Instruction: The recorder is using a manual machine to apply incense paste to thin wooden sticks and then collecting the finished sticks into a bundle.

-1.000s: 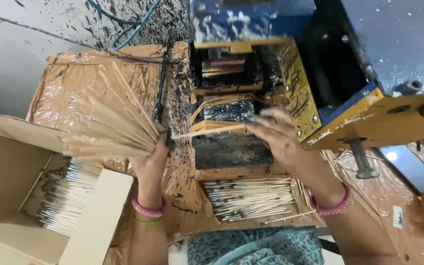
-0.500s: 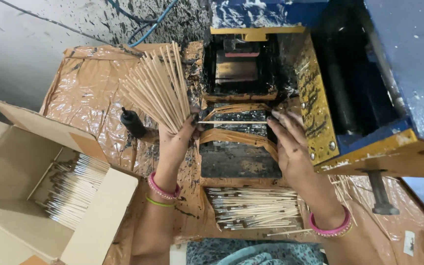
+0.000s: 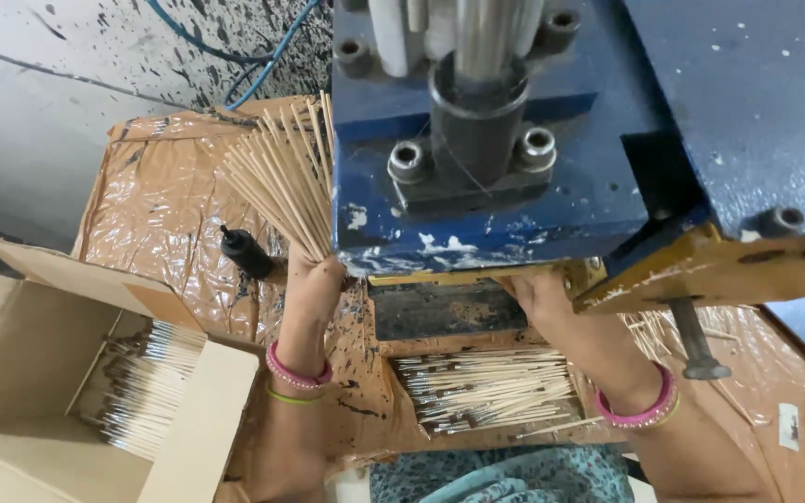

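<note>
My left hand (image 3: pixel 314 284) grips a fanned bundle of thin bamboo sticks (image 3: pixel 281 172), held upright beside the blue press machine (image 3: pixel 514 121). My right hand (image 3: pixel 542 298) reaches under the machine's blue head; its fingers are hidden there, so what it touches cannot be made out. Below the machine a pile of dark-tipped sticks (image 3: pixel 486 391) lies in a tray between my forearms.
An open cardboard box (image 3: pixel 39 373) at the left holds more sticks (image 3: pixel 146 387). Crinkled brown plastic sheet (image 3: pixel 170 224) covers the bench, with a black knob (image 3: pixel 244 250) on it. A yellow bracket (image 3: pixel 701 270) and metal lever (image 3: pixel 691 340) jut out at right. Blue cables (image 3: pixel 263 56) lie on the spattered floor.
The view has moved closer and lower under the machine's head. My left hand with the stick bundle rose toward the machine; my right hand slid further beneath it, hiding the fingers.
</note>
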